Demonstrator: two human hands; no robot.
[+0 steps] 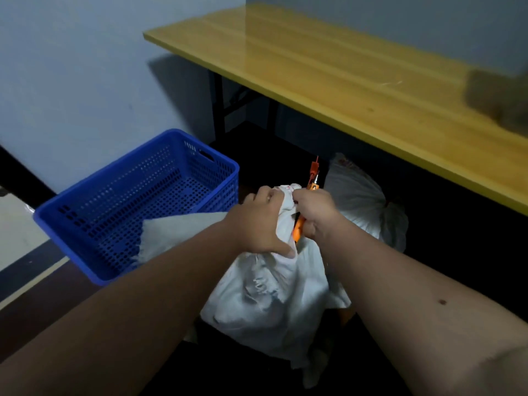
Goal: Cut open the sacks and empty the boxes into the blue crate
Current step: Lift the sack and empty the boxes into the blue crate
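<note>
Your left hand point(261, 221) is clenched on the bunched neck of the white woven sack point(274, 295) standing on the dark floor in front of you. Your right hand point(313, 214) grips an orange-handled cutter point(299, 228) pressed against that same neck, with an orange seal tag point(313, 171) sticking up just above your knuckles. The blue crate point(120, 207) sits just left of the sack, with a flat white sack point(174, 232) draped inside. A 2nd tied sack point(360, 201) lies behind, under the yellow table point(328, 70).

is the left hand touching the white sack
Touching. The head view shows the left hand clenched around the bunched neck of the white sack, with cloth gathered under its fingers.
</note>
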